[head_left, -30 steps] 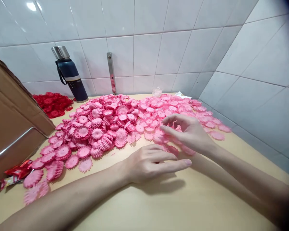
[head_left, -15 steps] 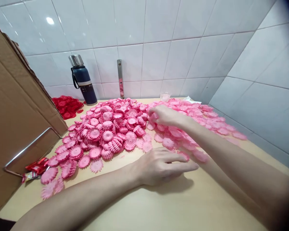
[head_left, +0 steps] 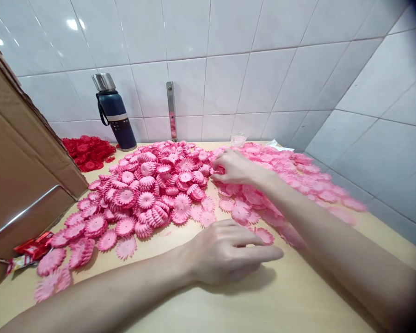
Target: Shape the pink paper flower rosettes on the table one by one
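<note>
A big heap of pink flower-shaped pieces (head_left: 152, 185) covers the far half of the light wooden table (head_left: 229, 305). My right hand (head_left: 234, 167) reaches into the middle of the heap, its fingers curled round a darker pink piece. My left hand (head_left: 229, 252) hovers just above the table near the heap's front edge. Its fingers are stretched out together toward a single pink piece (head_left: 265, 236), and nothing shows in them.
A dark blue flask (head_left: 113, 113) stands at the tiled back wall beside a small pile of red pieces (head_left: 86, 151). A cardboard box (head_left: 17, 157) rises at the left, a red wrapper (head_left: 31, 249) lying at its foot. A metal bracket (head_left: 171, 111) and a small clear cup (head_left: 238, 138) are at the back.
My right hand has moved from the heap's near right edge up and left into its middle and closed on a piece. My left hand has stayed near the front edge.
</note>
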`<state>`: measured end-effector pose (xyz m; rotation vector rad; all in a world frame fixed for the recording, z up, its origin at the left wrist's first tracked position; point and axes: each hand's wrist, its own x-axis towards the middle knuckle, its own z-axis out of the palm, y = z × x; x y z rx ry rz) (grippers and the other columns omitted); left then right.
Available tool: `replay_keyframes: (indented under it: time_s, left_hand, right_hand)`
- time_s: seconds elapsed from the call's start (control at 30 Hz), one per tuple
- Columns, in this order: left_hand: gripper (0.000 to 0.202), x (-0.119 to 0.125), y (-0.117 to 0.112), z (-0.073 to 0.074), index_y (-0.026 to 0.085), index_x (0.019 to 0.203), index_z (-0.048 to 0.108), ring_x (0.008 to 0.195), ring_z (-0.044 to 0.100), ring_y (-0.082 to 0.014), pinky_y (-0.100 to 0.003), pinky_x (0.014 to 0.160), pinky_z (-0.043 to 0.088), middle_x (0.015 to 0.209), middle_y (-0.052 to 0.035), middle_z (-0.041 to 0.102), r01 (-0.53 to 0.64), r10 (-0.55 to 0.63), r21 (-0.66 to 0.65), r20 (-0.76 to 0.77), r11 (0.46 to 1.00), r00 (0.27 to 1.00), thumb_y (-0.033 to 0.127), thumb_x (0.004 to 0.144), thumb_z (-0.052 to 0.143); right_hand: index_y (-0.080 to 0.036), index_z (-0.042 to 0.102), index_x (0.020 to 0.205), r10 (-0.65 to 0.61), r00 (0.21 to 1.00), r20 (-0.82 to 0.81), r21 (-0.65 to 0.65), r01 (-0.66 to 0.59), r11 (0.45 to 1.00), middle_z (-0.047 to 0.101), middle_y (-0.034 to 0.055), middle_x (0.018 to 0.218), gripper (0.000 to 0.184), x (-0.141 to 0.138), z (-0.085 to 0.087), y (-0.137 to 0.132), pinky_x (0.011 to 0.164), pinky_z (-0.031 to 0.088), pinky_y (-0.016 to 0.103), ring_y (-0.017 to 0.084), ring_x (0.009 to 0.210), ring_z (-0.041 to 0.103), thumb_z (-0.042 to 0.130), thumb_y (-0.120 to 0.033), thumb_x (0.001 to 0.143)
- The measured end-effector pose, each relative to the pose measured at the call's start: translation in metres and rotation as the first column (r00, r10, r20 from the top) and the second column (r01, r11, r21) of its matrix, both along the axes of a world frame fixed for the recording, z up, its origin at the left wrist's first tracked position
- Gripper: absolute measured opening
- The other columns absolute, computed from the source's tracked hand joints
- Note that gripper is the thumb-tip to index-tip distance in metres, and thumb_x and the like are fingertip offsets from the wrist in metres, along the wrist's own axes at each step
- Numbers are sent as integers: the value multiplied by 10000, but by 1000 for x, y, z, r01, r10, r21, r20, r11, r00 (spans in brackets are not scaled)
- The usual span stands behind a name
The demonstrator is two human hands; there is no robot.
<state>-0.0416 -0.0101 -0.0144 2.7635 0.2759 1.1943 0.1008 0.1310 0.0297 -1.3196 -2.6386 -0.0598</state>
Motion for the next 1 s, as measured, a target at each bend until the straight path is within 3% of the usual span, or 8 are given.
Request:
replay_keyframes:
  time_s: [0.1,0.2,0.37,0.53,0.67,0.8,0.9,1.0]
  left_hand:
    - [223,0,-1,2,145,976,619,687,633,-113,-244,635,474,832,-38,718,-9,9,4,17,1000,1000,81,808,488]
    - [218,0,-1,2,139,970,618,690,635,-114,-246,634,473,822,-36,724,-20,20,8,39,1000,999,75,804,493]
    - [222,0,-1,1,129,1034,608,725,643,-124,-252,659,490,849,-52,719,-31,33,-93,18,995,999,124,839,502]
    - [324,1,-4,11,164,1202,548,1095,591,-183,-312,927,461,1209,-90,634,-80,43,-217,-171,973,984,287,915,460]
    - [416,0,-4,14,206,1314,455,1201,518,-248,-433,1020,393,1300,-87,578,-281,212,-265,-261,922,942,322,914,457]
    - [333,-1,2,10,188,1190,528,1081,567,-233,-420,957,449,1160,-102,631,-389,411,-422,-42,819,911,222,858,537]
    - [300,-2,9,6,190,1104,515,999,588,-189,-356,887,500,1094,-91,599,-316,519,-562,246,764,819,199,817,605]
    - [469,-3,15,5,213,1134,451,998,587,-177,-333,854,521,1148,-86,548,-216,583,-665,396,715,710,226,740,706]
  right_hand:
    - [-141,676,716,-24,999,37,112,19,993,650,160,916,158,-7,-10,0,826,325,412,315,967,488,567,-245,762]
    - [-145,682,728,-48,999,4,102,47,994,651,153,902,157,-5,-13,3,827,317,411,307,954,481,544,-206,770]
    - [-150,692,814,-86,994,-70,40,89,995,672,114,814,195,6,5,5,760,370,364,251,818,547,511,-221,798]
    - [-163,696,855,-137,935,-326,-174,83,981,700,77,868,219,17,34,-2,673,419,297,210,782,607,543,-309,796]
    - [-180,704,868,-143,907,-397,-359,-10,933,700,57,857,244,27,53,-12,655,424,292,207,782,604,615,-380,759]
    - [-189,699,823,-75,941,-331,-437,-82,896,664,42,790,284,36,68,-23,616,396,286,184,723,565,648,-455,737]
    - [-201,700,788,-5,962,-272,-494,-135,859,640,25,728,308,37,77,-32,585,373,278,165,672,542,667,-498,714]
    - [-206,704,816,103,965,-240,-577,-227,784,635,17,700,319,29,79,-39,545,352,268,142,622,520,644,-511,742]
